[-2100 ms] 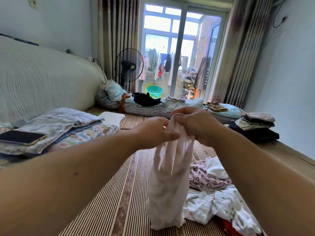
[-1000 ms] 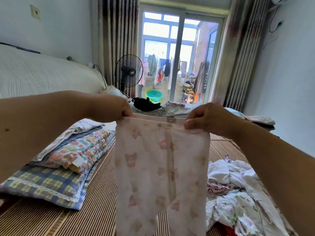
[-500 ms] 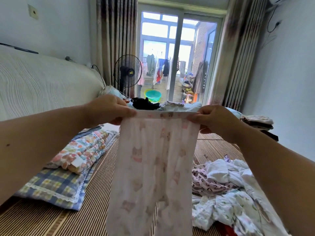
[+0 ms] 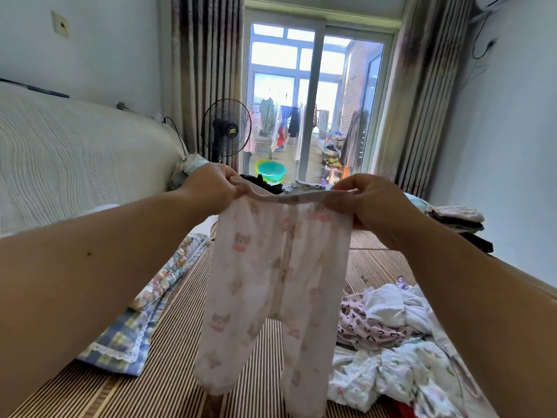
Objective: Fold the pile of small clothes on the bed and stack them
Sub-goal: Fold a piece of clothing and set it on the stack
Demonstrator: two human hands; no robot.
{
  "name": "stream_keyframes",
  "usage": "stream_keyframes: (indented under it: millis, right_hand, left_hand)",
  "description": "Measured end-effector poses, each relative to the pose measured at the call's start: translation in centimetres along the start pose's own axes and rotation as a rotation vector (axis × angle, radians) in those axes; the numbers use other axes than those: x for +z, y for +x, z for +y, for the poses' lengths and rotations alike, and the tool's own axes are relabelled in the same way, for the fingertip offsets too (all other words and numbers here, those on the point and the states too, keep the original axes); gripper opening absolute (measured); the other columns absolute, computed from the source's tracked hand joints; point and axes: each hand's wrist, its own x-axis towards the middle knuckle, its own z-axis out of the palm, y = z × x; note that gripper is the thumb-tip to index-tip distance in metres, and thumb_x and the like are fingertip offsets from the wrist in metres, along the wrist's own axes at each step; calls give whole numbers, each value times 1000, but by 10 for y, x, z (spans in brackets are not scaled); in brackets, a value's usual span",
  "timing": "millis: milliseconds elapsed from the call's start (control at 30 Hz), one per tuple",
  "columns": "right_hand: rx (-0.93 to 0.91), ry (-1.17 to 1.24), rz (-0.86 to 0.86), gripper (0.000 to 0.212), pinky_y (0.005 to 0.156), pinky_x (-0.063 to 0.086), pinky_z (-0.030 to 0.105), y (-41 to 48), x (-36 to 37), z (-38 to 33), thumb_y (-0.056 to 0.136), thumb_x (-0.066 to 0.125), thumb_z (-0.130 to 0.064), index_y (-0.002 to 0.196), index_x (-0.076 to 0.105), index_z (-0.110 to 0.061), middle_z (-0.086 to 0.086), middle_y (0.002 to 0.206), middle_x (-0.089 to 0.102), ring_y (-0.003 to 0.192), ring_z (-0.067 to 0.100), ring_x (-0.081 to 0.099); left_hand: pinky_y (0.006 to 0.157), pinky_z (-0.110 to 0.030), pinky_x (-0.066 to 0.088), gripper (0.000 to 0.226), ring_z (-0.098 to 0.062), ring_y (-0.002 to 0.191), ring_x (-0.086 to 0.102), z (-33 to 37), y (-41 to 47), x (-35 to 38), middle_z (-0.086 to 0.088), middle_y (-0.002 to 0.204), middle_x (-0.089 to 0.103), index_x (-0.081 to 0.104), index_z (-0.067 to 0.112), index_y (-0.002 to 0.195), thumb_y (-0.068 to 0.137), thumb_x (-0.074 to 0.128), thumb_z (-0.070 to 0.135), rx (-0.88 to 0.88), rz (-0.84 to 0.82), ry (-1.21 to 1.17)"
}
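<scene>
Small white trousers with a pink bear print [image 4: 271,282] hang in the air over the striped bed mat [image 4: 168,384]. My left hand [image 4: 208,188] pinches the left end of their waistband. My right hand [image 4: 373,203] pinches the right end. Both legs dangle down, the hems just above the mat. A loose pile of small clothes [image 4: 401,336] lies on the mat to the lower right, partly hidden behind my right forearm.
Folded quilts [image 4: 150,309] lie on the mat to the left, against the padded headboard [image 4: 75,158]. A stack of folded clothes [image 4: 455,218] sits at the far right edge. A black fan [image 4: 226,131] stands by the balcony door, with more clothing heaped at the bed's far end.
The bunched trousers were drawn apart by the waistband and now hang spread with both legs showing. My hands have risen a little, and the waistband sags between them.
</scene>
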Motion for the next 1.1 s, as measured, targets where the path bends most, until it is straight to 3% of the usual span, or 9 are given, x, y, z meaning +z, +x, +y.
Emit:
stream_keyframes:
  millis: [167, 267, 400, 533, 667, 800, 900, 967, 1100]
  right_hand:
    - [-135, 257, -363, 22, 77, 59, 35, -20, -6, -26, 71, 64, -2, 92, 69, -9, 7, 83, 71, 80, 21, 68]
    - [-167, 391, -534, 30, 64, 58, 25, -24, 6, -37, 74, 61, 14, 75, 74, -13, 3, 72, 69, 66, 13, 68]
    - [-342, 107, -358, 32, 72, 55, 29, -21, 23, -39, 85, 57, 13, 82, 68, -17, -4, 75, 68, 73, 9, 61]
    - [-367, -8, -177, 30, 70, 51, 31, -19, 28, -33, 79, 73, -1, 94, 64, -26, -4, 75, 63, 68, 12, 58]
    - [-299, -205, -107, 53, 72, 57, 39, -20, 34, -28, 68, 85, -16, 104, 57, -44, -2, 93, 66, 78, 18, 66]
    - [-217, -263, -99, 39, 79, 57, 48, -18, 38, -21, 68, 83, -14, 103, 69, -27, 9, 89, 72, 78, 24, 68]
    - [-168, -275, -61, 26, 76, 58, 38, -15, 36, -21, 71, 82, -18, 95, 74, -20, -2, 76, 70, 71, 14, 65]
    - [-147, -222, -55, 19, 64, 56, 29, -13, 33, -21, 74, 80, -14, 91, 74, -19, -2, 70, 67, 61, 9, 61]
    - [-141, -287, -30, 27, 58, 49, 22, -2, 29, -13, 78, 72, -6, 104, 72, -15, -6, 70, 62, 59, 7, 55]
  left_hand:
    - [60, -26, 53, 12, -15, 68, 56, 17, 0, -12, 1, 76, 59, 63, 21, 91, 97, 54, 23, 90, 51, -100]
    - [74, -38, 55, 18, -22, 82, 59, 35, -4, -10, -6, 89, 64, 63, 18, 89, 99, 50, 11, -6, -166, -569]
    - [55, -24, 53, 15, -14, 63, 58, 50, -17, -7, -4, 75, 65, 60, 12, 87, 93, 49, 4, -54, -576, -867]
    - [55, -20, 52, 14, -11, 60, 58, 49, -26, 1, -4, 72, 63, 59, 9, 89, 77, 57, 14, -62, -668, -886]
    - [64, -25, 54, 28, -19, 78, 59, 44, -23, 8, -16, 97, 61, 57, 10, 105, 78, 64, 12, -98, -687, -794]
    - [68, -28, 55, 34, -18, 79, 61, 45, -20, 6, -15, 103, 61, 53, 11, 116, 85, 67, 11, -152, -696, -736]
    - [79, -36, 56, 41, -20, 96, 65, 44, -20, -4, -6, 111, 67, 59, 19, 116, 77, 70, 24, -108, -861, -627]
    - [87, -45, 56, 52, -28, 104, 66, 40, -18, -5, -7, 113, 68, 60, 28, 119, 71, 78, 25, -42, -820, -258]
    - [72, -37, 55, 22, -28, 76, 64, 34, -16, 5, -7, 79, 68, 70, 23, 78, 60, 72, 35, 87, -534, 18]
